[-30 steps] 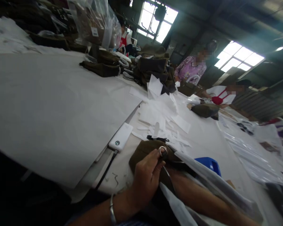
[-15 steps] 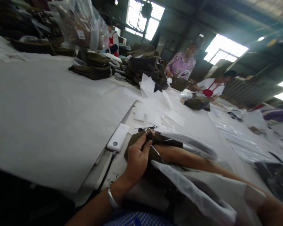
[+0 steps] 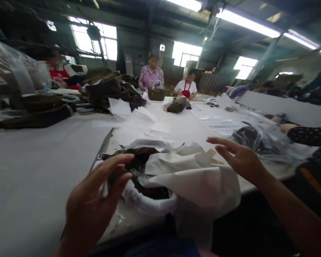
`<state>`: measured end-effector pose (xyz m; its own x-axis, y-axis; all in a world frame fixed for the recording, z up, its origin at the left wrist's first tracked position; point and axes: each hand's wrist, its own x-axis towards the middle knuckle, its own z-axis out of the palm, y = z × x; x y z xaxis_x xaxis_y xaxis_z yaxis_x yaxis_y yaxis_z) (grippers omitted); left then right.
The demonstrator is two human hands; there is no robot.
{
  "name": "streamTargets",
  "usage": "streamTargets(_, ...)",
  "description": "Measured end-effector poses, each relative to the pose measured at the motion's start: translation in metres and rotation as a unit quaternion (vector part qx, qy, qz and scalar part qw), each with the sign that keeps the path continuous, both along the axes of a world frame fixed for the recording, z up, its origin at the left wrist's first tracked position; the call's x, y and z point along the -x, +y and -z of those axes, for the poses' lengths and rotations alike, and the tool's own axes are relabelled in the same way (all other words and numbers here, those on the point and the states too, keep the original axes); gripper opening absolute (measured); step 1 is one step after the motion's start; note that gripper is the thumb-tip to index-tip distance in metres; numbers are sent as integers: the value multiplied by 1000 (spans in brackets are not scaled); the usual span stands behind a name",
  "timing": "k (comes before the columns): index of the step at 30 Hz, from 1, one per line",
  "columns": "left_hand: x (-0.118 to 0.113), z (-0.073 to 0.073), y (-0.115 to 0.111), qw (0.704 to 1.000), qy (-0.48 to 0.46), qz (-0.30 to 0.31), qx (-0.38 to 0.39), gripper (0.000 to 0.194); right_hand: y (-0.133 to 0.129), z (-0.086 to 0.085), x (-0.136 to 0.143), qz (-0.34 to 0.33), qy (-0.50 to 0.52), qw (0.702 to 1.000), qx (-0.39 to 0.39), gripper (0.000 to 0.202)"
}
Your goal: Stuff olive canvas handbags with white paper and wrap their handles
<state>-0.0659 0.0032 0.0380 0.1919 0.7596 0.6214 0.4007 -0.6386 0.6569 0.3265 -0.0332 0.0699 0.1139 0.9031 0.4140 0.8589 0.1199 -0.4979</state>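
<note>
A dark olive bag lies at the near edge of the white table, its opening facing up. Its handle, wrapped in white padding, hangs toward me. White sheet material spreads out of the bag to the right. My left hand is raised at the bag's left end, fingers apart, holding nothing. Off to the right of the white material, my right hand hovers with its fingers spread and nothing in them.
Stacked olive bags and loose white papers lie beyond. A person's dark dotted sleeve reaches in at the right beside a plastic-wrapped bag. Three people work across the table.
The view has swung to the right. My left hand has let go of the bag's metal ring and strap. My right hand has come out of the bag and moved right, opening.
</note>
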Motion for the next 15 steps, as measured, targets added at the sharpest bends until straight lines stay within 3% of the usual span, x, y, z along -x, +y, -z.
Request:
streamTargets(1, -9, -14, 1, 993, 62, 99, 13, 42, -11, 15, -13, 17, -23, 998, 47, 57)
streamTargets(3, -33, -40, 9, 947, 182, 263, 36, 51, -29, 44, -29, 9, -32, 990, 140, 74)
streamTargets(6, -76, -65, 27, 860, 313, 400, 38, 83, -48, 72, -31, -22, 13, 975, 222, 79)
streamTargets(8, -101, -71, 35, 816, 369, 443, 44, 97, -57, 79, -23, -13, 42, 973, 227, 83)
streamTargets(10, -118, -71, 39, 789, 413, 451, 55, 103, -61, 80, -14, 0, 51, 975, 216, 87)
streamTargets(15, -131, -57, 34, 794, 449, 410, 8, 113, -50, 72, -1, -52, 100, 979, 170, 72)
